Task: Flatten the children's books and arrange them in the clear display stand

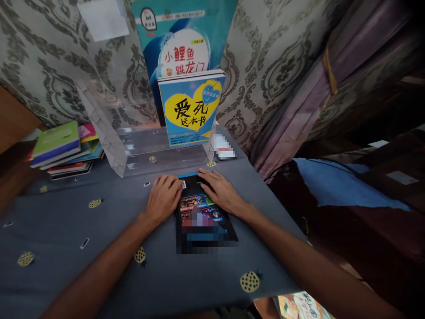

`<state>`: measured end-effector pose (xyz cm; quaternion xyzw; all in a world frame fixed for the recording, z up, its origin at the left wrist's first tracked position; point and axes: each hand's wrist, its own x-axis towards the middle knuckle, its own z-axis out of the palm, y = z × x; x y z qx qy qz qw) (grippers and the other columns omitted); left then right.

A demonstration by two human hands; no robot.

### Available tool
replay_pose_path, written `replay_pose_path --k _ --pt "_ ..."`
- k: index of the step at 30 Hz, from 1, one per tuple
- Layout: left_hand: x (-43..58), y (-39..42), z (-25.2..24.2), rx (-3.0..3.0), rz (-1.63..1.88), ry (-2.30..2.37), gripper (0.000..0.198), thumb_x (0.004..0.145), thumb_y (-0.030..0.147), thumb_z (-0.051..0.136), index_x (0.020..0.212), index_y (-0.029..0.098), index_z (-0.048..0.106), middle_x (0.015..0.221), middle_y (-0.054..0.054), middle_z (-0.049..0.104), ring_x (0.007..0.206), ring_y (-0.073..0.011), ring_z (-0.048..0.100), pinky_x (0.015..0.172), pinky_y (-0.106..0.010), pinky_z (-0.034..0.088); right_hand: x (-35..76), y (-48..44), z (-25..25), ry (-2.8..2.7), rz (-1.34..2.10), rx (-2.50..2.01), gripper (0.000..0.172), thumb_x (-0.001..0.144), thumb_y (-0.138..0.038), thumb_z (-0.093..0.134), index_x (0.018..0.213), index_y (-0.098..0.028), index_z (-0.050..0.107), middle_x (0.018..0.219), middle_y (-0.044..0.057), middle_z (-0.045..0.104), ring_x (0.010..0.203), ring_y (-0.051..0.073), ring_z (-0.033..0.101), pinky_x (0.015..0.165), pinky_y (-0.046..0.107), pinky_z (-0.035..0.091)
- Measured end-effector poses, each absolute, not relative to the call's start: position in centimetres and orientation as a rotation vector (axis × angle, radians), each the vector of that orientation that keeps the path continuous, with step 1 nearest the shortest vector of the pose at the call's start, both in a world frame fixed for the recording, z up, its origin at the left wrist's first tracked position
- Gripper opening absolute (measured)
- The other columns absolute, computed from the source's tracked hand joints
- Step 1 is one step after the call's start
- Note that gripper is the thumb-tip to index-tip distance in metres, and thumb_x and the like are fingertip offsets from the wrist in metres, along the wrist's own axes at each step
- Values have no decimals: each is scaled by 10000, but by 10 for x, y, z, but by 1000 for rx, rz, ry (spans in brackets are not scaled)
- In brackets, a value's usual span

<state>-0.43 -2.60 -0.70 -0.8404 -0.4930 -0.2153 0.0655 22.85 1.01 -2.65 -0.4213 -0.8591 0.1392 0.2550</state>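
A black book (195, 188) with colourful picture panels lies on the cloth-covered table, its lower part blurred out by blocks. Around its upper left edge, the fingers of my left hand (164, 197) are bent and held close together, gripping the book. My right hand (224, 192) rests over the upper right edge, fingers stretched out and lying flat, thumb a little apart. Just beyond the hands is a clear acrylic stand (114, 141). A blue and yellow book (189, 117) stands upright at its right end.
Behind the stand, a large teal book (186, 26) leans against the patterned wall covering (272, 53). Stacked books (59, 144) sit at the left rear. The table's right edge slants past my right forearm, and another book (302, 305) lies below it. A purple curtain (299, 115) hangs at right.
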Motion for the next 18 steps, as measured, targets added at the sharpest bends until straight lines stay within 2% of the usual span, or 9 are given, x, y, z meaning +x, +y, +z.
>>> replay_pose_path --k 2,7,14,18 --pt "0 -29 -4 -2604 -655 -1393 204 1003 246 474 1053 189 662 1089 -82 701 1045 -243 615 954 -439 458 230 11 -27 -2321 391 -1124 400 994 -250 442 1369 -171 557 1468 139 547 1376 253 502 1167 535 383" --pt "3 -30 -7 -2626 -618 -1454 275 1008 272 475 1216 180 631 1263 -99 673 1169 -250 607 1003 -449 446 232 14 -30 -2284 443 -1079 398 984 -256 452 1363 -208 566 1467 117 552 1369 245 510 1160 526 398" --pt "-4 -28 -12 -2633 -661 -1454 282 1012 235 459 1225 167 631 1299 -100 671 1204 -230 617 1028 -430 476 237 14 -29 -2160 561 -1095 386 985 -268 443 1333 -216 601 1431 107 588 1378 251 501 1157 530 405" --pt "-4 -32 -14 -2629 -656 -1462 303 1011 210 436 1251 170 616 1322 -97 661 1238 -239 603 1049 -463 472 240 11 -28 -2103 626 -1109 382 999 -262 424 1337 -241 600 1434 82 590 1368 239 513 1154 522 414"
